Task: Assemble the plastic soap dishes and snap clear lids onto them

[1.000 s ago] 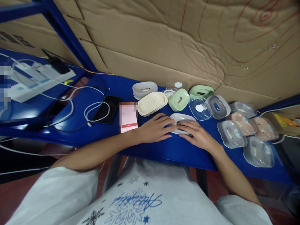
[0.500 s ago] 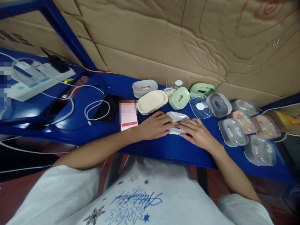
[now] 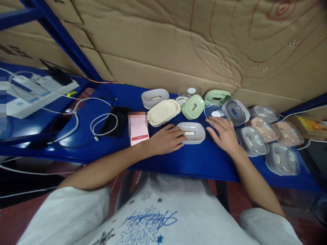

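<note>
My left hand [image 3: 170, 139] is closed on the left end of a grey oval soap dish [image 3: 198, 134], its bent fingers over the rim. A cream strip lies across the middle of this dish, which rests flat on the blue table [image 3: 178, 163]. My right hand [image 3: 224, 134] is held apart from the dish, to its right, with thumb and fingers spread and nothing in them. Its fingertips come over the near edge of a clear lid [image 3: 209, 109] with a round white sticker. Whether they touch the lid I cannot tell.
Cream trays [image 3: 163, 112], a green soap dish [image 3: 193, 107] and a dark grey one [image 3: 235, 112] stand behind my hands. Several lidded boxes [image 3: 282, 158] sit at the right. A lit phone [image 3: 139, 127], a black phone [image 3: 120, 117] and white cables lie left; a cardboard wall [image 3: 153, 51] rises behind.
My right hand has come off the grey soap dish and moved right and away from me, opening. The cream strip now shows fully seated across the dish. My left hand stays at the dish.
</note>
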`<state>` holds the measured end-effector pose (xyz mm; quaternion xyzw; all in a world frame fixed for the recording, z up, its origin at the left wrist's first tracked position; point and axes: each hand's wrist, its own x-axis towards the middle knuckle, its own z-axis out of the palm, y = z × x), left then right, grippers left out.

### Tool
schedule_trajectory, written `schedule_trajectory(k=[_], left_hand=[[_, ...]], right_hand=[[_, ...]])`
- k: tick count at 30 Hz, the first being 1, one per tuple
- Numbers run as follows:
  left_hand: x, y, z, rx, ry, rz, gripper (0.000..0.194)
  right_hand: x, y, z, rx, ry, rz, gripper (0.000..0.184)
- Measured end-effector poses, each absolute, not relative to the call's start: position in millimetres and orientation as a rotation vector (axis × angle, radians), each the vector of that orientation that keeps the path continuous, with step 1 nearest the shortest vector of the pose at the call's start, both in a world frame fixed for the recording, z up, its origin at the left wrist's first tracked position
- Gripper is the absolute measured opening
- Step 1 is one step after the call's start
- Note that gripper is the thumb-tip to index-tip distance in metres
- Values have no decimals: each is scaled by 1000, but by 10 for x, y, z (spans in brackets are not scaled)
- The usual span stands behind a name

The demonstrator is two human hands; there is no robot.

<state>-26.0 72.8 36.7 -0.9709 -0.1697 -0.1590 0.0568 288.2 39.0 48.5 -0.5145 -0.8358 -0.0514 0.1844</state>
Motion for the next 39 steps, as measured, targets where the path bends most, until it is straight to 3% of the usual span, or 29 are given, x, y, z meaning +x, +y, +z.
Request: schedule_trajectory(k=[3, 7, 10, 14, 18, 28, 32, 39], left_hand=[[-286, 740, 391, -2970, -501, -505, 17], [-306, 754, 415, -2995, -500, -436, 17], [-308, 755, 432, -3004, -521, -465, 21], [-311, 761, 449, -3001, -585, -619, 55], [-319, 799, 403, -3037, -604, -704, 72], [-321, 863, 287, -3073, -626, -768, 58], [-316, 861, 293, -3024, -611, -779, 61], [-319, 877, 288, -3030, -623, -795, 53]], right_hand=[[3060, 475, 440, -1733, -2256, -287, 42], [3145, 485, 486, -1771, -2168, -222, 34], [3110, 431, 606, -1636, -1834, 44, 37], [2989, 395, 632, -1422, -1452, 604, 42], [2791, 434, 442, -1381, -1370, 931, 48], [2660, 363, 363, -1281, -2037, 361, 49], [2660, 314, 390, -1113, -2422, 277, 67], [2586, 338, 339, -994, -2583, 235, 63]])
